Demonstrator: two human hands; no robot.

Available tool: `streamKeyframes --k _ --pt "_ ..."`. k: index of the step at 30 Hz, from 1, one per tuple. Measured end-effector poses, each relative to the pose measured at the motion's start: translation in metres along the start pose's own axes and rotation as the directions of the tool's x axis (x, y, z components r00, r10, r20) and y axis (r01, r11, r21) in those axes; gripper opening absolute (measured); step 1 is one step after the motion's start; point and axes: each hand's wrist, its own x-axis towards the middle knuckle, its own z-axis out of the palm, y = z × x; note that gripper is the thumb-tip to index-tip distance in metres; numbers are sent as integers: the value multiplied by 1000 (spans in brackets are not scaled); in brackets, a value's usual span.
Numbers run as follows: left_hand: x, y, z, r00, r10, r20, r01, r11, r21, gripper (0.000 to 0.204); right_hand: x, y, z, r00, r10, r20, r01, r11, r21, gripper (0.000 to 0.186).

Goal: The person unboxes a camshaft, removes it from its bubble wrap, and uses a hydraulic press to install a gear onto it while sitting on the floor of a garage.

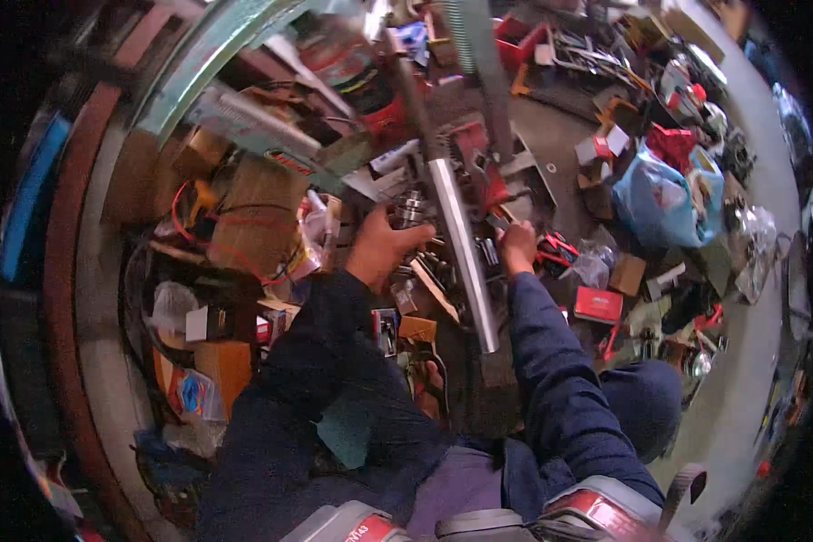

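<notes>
A long polished steel shaft [461, 253] runs from the top centre down between my hands, its upper length darker and blurred. My left hand [384, 248] is left of it, thumb and fingers round a ringed metal cylindrical part [409, 210]. My right hand [518, 247] is right of the shaft, fingers curled round a small thing that I cannot make out clearly. A red metal piece [481, 167] lies behind the shaft. Small dark metal pieces and a pale strip [432, 289] lie below my left hand. A red-handled tool [558, 248] is beside my right hand.
Cardboard boxes [257, 208] and red wire are at left. A pale green metal frame [199, 63] crosses the upper left. A large bottle [339, 68] stands behind. A blue plastic bag [664, 199], red boxes [598, 305] and scattered tools are at right. My knees show at bottom.
</notes>
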Motion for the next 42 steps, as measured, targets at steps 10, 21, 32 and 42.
streamKeyframes --k 10,21,32,42 --pt "-63 36 -25 960 200 -196 -227 966 -127 42 45 9 88 958 -113 -263 57 976 -212 26" --pt "-13 8 -33 932 283 -225 -329 922 -206 37 80 107 4 985 -123 -119 157 923 352 42" --pt "15 -38 -4 919 351 178 -317 929 -192 56 -42 -44 -195 846 -455 278 -121 343 931 34" --pt "18 -31 29 855 450 258 -462 887 -14 48 -64 -89 -211 821 -494 286 -138 315 939 35"
